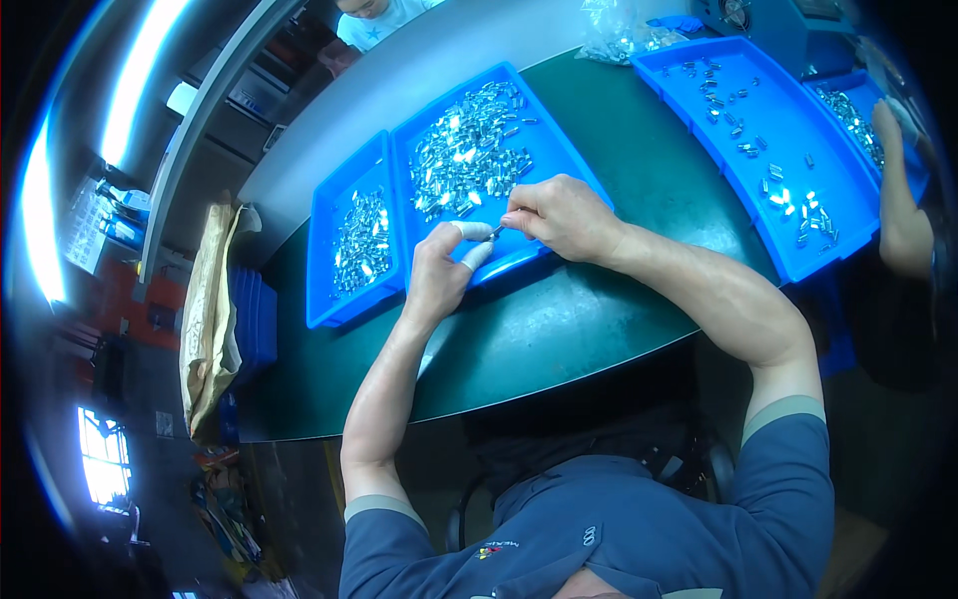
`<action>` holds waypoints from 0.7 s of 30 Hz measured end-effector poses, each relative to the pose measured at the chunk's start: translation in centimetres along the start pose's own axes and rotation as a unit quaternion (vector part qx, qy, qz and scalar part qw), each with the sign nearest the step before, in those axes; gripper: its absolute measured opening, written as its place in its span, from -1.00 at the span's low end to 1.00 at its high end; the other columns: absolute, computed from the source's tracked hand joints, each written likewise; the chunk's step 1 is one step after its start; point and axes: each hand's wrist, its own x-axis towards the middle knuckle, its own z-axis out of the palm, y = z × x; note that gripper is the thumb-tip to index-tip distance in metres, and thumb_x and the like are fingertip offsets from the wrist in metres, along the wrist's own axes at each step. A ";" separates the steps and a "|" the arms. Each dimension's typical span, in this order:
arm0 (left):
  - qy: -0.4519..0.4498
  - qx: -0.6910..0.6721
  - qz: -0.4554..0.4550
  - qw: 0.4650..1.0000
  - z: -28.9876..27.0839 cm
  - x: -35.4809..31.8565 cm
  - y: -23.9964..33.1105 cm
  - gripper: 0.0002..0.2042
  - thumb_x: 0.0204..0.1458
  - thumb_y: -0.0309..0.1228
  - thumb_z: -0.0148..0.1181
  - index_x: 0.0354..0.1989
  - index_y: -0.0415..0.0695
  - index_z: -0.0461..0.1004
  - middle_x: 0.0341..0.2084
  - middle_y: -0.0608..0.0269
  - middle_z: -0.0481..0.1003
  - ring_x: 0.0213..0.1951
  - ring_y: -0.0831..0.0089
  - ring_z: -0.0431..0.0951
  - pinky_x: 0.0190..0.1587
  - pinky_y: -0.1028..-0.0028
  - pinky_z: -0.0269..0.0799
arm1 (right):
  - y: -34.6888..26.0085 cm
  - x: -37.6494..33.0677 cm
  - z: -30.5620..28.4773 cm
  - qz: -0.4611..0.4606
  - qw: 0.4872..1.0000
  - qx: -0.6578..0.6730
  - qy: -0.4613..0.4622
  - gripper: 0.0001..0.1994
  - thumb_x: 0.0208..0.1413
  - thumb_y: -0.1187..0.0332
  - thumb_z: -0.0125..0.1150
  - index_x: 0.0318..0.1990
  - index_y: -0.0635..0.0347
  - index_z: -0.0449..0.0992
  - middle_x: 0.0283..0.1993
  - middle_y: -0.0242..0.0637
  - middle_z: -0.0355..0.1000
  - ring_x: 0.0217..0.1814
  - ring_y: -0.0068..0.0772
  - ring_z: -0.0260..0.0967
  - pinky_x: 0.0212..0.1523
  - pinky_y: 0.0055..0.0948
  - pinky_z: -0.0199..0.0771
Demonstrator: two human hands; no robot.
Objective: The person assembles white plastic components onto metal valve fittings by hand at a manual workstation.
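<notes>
White finger covers wrap the thumb and a finger of my left hand (439, 270), which pinches a small metal part (490, 238) at their tips. Close against it on the right, my right hand (564, 218) is closed in a pinch on a thin dark piece that meets the part; its kind is too small to tell. Both hands are over the near edge of a large blue tray (559, 150), where many small shiny metal parts (469, 150) lie heaped. To its left, a narrower blue tray (317, 235) holds more such parts (362, 240).
The trays stand on a green table mat (639, 150). Another blue tray (738, 185) with scattered metal parts is at the right, beside a co-worker's arm (903, 215). Clear plastic bags (619, 35) lie at the back. Brown paper (208, 319) stands at the left edge.
</notes>
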 end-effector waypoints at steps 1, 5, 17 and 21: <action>0.000 0.000 0.005 1.000 0.1 -0.1 0.0 -0.80 0.01 -0.54 0.43 -0.16 -0.17 0.66 -0.22 0.11 0.67 -0.12 0.22 0.66 -0.02 0.31 0.53 | 0.0 0.1 0.0 0.000 1.000 0.000 0.000 -0.75 0.25 0.16 0.26 -0.30 0.15 0.64 -0.36 -0.06 0.58 -0.26 0.07 0.57 -0.24 -0.01 0.51; 0.010 0.001 0.014 1.000 0.3 -0.3 0.2 -0.80 0.00 -0.56 0.44 -0.17 -0.17 0.66 -0.24 0.11 0.66 -0.14 0.23 0.65 -0.04 0.32 0.54 | 0.2 0.1 0.2 -0.013 1.000 -0.013 -0.004 -0.75 0.25 0.15 0.26 -0.30 0.14 0.64 -0.38 -0.05 0.57 -0.27 0.08 0.57 -0.25 0.01 0.50; 0.039 0.017 0.043 0.998 0.6 -0.3 0.7 -0.81 -0.04 -0.59 0.44 -0.23 -0.17 0.64 -0.29 0.12 0.64 -0.20 0.20 0.63 -0.11 0.29 0.52 | 0.0 -0.1 0.8 -0.043 0.996 -0.080 0.023 -0.73 0.25 0.16 0.26 -0.35 0.17 0.62 -0.43 -0.05 0.56 -0.32 0.06 0.56 -0.30 -0.01 0.49; 0.041 0.026 0.054 0.997 0.4 -0.6 0.5 -0.81 -0.05 -0.59 0.44 -0.23 -0.18 0.64 -0.30 0.12 0.64 -0.21 0.19 0.62 -0.12 0.29 0.52 | -0.2 -0.1 1.0 -0.047 0.995 -0.082 0.028 -0.73 0.24 0.17 0.28 -0.36 0.19 0.62 -0.42 -0.05 0.56 -0.34 0.04 0.56 -0.33 -0.05 0.49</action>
